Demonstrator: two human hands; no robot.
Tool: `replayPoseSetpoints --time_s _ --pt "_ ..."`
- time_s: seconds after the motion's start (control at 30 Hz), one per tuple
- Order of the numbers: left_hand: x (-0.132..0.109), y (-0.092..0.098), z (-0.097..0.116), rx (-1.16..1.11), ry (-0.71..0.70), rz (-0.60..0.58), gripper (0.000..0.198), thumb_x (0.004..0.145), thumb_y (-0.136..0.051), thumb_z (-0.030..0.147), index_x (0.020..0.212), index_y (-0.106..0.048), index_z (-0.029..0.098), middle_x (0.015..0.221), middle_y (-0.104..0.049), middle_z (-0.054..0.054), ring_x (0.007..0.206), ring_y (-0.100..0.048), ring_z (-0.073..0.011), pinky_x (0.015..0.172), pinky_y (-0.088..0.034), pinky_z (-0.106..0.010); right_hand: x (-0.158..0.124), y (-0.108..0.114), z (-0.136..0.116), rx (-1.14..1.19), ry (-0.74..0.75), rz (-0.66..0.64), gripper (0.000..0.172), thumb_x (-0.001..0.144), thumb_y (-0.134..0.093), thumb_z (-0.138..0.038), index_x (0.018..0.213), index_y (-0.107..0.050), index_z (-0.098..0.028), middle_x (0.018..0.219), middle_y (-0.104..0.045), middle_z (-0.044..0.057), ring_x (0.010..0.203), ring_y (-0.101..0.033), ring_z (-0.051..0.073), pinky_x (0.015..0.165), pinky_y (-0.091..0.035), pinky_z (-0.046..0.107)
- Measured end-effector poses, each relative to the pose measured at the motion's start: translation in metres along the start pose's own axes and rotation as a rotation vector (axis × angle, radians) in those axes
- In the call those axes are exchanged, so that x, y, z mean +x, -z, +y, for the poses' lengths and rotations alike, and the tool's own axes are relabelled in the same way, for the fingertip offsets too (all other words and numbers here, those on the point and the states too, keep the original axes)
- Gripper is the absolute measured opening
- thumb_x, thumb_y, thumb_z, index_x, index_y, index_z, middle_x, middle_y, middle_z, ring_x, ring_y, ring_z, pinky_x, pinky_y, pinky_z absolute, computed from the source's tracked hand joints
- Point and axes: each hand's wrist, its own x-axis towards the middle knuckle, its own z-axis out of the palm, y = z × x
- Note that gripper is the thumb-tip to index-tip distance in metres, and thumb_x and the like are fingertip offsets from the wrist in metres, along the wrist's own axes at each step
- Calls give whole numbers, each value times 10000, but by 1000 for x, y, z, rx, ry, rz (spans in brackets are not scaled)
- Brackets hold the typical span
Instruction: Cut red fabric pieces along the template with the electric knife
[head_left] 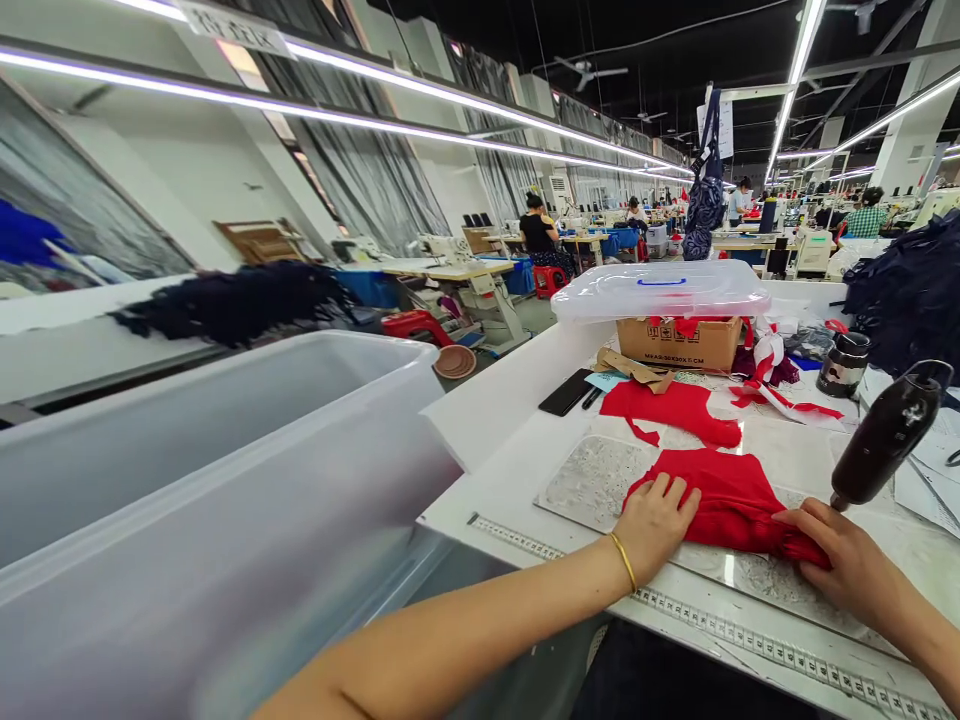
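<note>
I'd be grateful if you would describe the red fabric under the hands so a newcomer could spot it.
On the white worktable beside the translucent bin, find a speckled grey board. The red fabric lies bunched on it, pressed by the left hand and right hand. Unlike the flatter red piece beyond, it sits under both hands.

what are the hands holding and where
The right hand grips the bunched right end of the red fabric piece; the left hand lies flat on its left side.

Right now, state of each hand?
Left hand: open, pressed flat on the red cloth.
Right hand: closed, gripping a bunched part of the red cloth.
</note>
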Motion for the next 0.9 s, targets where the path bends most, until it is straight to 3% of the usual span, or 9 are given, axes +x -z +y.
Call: replayPoseSetpoints --time_s 0.2,0.33,0.47,0.6,0.7,0.8,0.9 --pt "3 5 8 -11 -78 54 275 975 -451 91 1156 -638 178 1017 -669 -108 942 -620 -225 804 -551 -363 -7 5 12 25 -41 57 396 793 -487 -142 1123 -665 -272 978 -659 51 848 -687 219 793 -587 367" --pt "23 11 2 -20 -130 64 199 953 -494 109 1050 -656 172 978 -673 -97 885 -617 -221 696 -542 -334 -1 18 11 43 -80 113 331 835 -487 -177 1113 -648 -258 947 -639 47 830 -674 211 779 -575 352" --pt "74 26 -15 -17 -174 104 162 941 -523 109 1008 -658 169 961 -680 -92 903 -618 -221 693 -522 -312 8 17 20 12 -152 330 331 863 -452 -223 1162 -596 -230 942 -604 57 862 -641 229 805 -550 373" --pt "140 48 -28 -10 -215 168 230 948 -499 91 1102 -651 168 1050 -677 -109 1000 -609 -230 784 -519 -326 29 17 33 -60 -276 597 368 862 -428 -233 1205 -554 -183 1030 -593 113 984 -594 284 888 -509 447" --pt "180 55 -27 -18 -238 230 299 982 -422 75 1181 -626 165 1142 -658 -122 1093 -588 -235 911 -491 -357 42 27 45 -133 -361 792 397 861 -420 -219 1234 -544 -159 1119 -574 158 1099 -536 325 966 -458 500" --pt "197 39 -15 -39 -265 270 330 1011 -377 87 1236 -605 165 1186 -644 -137 1150 -571 -238 987 -461 -390 38 34 68 -238 -446 871 417 856 -426 -205 1250 -552 -147 1136 -564 177 1132 -503 349 984 -431 526" --pt "191 3 -1 -72 -339 236 240 1008 -460 125 1125 -661 182 1079 -688 -98 1035 -623 -205 931 -496 -344 18 34 100 -345 -529 622 387 807 -445 -168 1146 -630 -177 983 -574 146 987 -539 342 863 -466 507"
